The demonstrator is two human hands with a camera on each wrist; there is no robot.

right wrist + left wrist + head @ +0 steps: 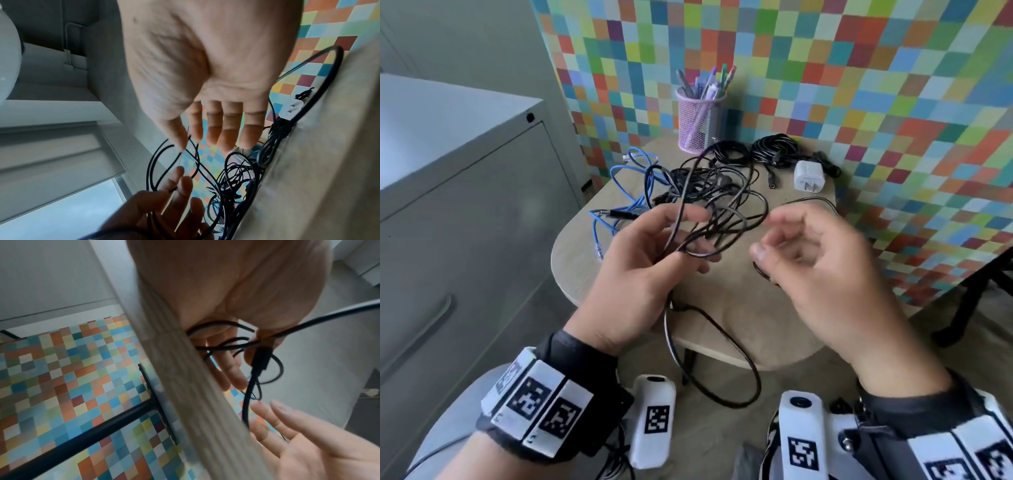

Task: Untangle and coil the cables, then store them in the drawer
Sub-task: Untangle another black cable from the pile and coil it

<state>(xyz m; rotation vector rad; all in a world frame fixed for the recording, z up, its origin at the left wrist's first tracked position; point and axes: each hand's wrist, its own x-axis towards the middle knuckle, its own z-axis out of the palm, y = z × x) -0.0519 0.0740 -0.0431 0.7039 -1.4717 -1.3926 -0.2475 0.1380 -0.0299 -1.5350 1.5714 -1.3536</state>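
Note:
My left hand is raised over the small wooden table and grips several loops of a thin black cable between thumb and fingers. That cable runs back into a tangle of black cables and also hangs in a long loop over the table's front edge. In the left wrist view the black cable crosses my left hand. My right hand hovers just right of the loops, blurred and holding nothing. In the right wrist view my right hand has its fingers spread.
A blue cable lies at the table's left edge. Two coiled black cables, a white charger and a mesh pen cup stand at the back. A grey drawer cabinet is on the left, a checkered wall behind.

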